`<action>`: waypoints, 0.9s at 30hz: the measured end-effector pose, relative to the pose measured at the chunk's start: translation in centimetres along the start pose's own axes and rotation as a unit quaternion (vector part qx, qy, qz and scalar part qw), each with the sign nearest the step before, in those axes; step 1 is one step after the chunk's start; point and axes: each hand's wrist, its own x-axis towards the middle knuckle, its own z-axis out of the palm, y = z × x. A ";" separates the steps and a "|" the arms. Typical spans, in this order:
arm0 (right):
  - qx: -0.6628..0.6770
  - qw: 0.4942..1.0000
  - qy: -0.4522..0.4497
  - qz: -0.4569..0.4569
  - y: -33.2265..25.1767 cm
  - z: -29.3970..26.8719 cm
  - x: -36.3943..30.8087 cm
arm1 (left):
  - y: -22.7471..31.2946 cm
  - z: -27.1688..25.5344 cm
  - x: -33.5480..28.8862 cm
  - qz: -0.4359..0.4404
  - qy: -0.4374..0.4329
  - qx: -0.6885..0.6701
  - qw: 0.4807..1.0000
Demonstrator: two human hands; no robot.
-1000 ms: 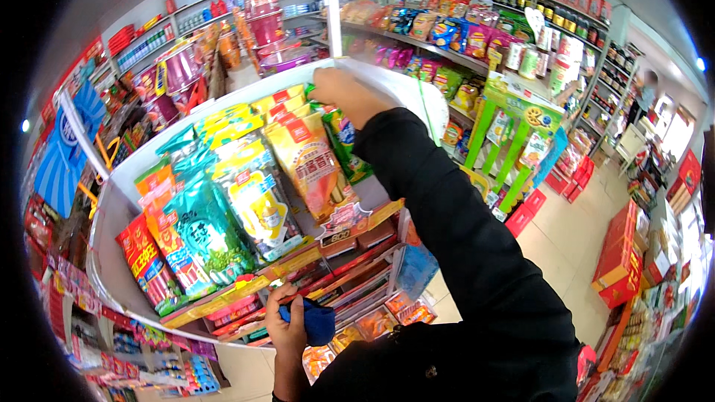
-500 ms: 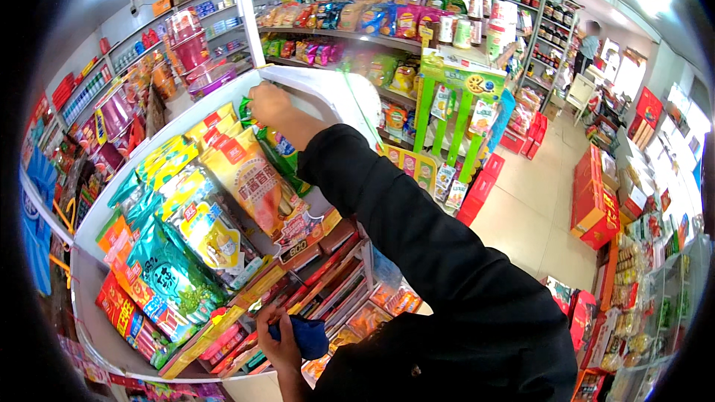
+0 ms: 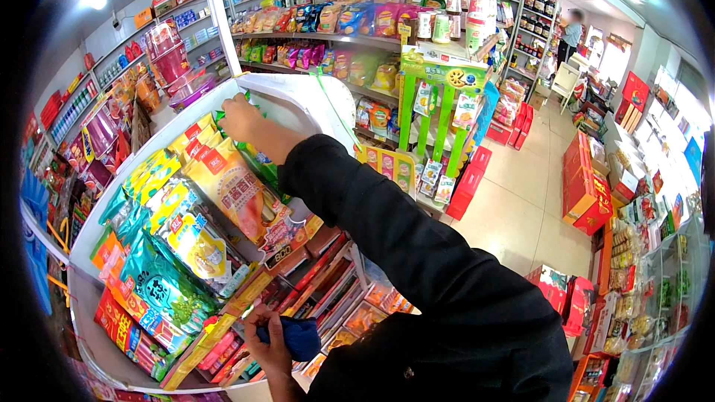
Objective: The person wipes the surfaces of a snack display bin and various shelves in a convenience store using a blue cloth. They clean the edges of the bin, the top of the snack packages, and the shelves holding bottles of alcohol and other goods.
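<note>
My right hand (image 3: pixel 242 119), its arm in a black sleeve, reaches across a white display bin (image 3: pixel 328 104). Its fingers are closed at the top of a green snack bag (image 3: pixel 262 165) at the bin's far end; my forearm hides part of that bag. Beside it lean yellow-and-pink packs (image 3: pixel 231 182) with red labels, clear-and-yellow packs (image 3: pixel 192 237), teal-green packs (image 3: pixel 160 283) and red packs (image 3: pixel 125 327). Lower down, my left hand (image 3: pixel 269 341) is closed around a bundled dark blue cloth (image 3: pixel 299 338), in front of the shelves below the bin.
A green-and-white display rack (image 3: pixel 443 74) stands beyond the bin, with red boxes (image 3: pixel 471 182) at its foot. Shelves of bagged snacks (image 3: pixel 350 21) line the back. To the right, a tiled floor (image 3: pixel 514 201) runs past stacked red cartons (image 3: pixel 585 182). A person (image 3: pixel 570 37) stands far off.
The view has shifted slightly, so most things sit farther left. My right hand stays at the green bag's top, a little lower over it. My left hand still holds the blue cloth.
</note>
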 end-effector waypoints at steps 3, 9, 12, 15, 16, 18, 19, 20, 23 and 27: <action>-0.002 0.966 0.237 -0.100 -2.4 1.9 -2.2 | 2.7 -0.9 1.3 0.039 0.006 0.016 0.999; 0.348 0.889 -0.012 -0.298 -4.4 -6.3 -19.2 | 7.5 1.8 6.4 0.145 0.064 0.046 0.986; 0.455 0.848 -0.181 -0.202 -4.7 -7.8 -25.0 | 9.9 4.3 7.8 0.170 -0.004 -0.128 0.977; 0.445 0.875 -0.180 -0.065 -4.0 -9.1 -25.9 | 9.6 5.6 10.1 0.187 -0.120 -0.074 0.972; 0.449 0.880 -0.140 -0.066 -2.9 -8.7 -25.5 | 10.0 5.5 10.9 0.192 -0.172 -0.030 0.966; 0.474 0.873 -0.108 -0.034 -0.6 -9.1 -24.6 | 11.9 5.2 13.0 0.206 -0.244 0.107 0.942; 0.480 0.873 -0.086 -0.015 0.5 -9.3 -24.2 | 13.2 5.1 14.5 0.218 -0.263 0.195 0.919; 0.512 0.856 -0.069 0.027 0.9 -9.6 -23.6 | 13.2 5.7 17.3 0.232 -0.226 0.224 0.919; 0.290 0.956 -0.007 -0.044 1.8 -8.5 -21.9 | 12.7 5.6 25.7 0.387 -0.093 0.350 0.848; 0.194 0.977 -0.083 0.011 -0.7 -8.0 -18.9 | 9.2 5.8 34.9 0.348 -0.106 0.469 0.805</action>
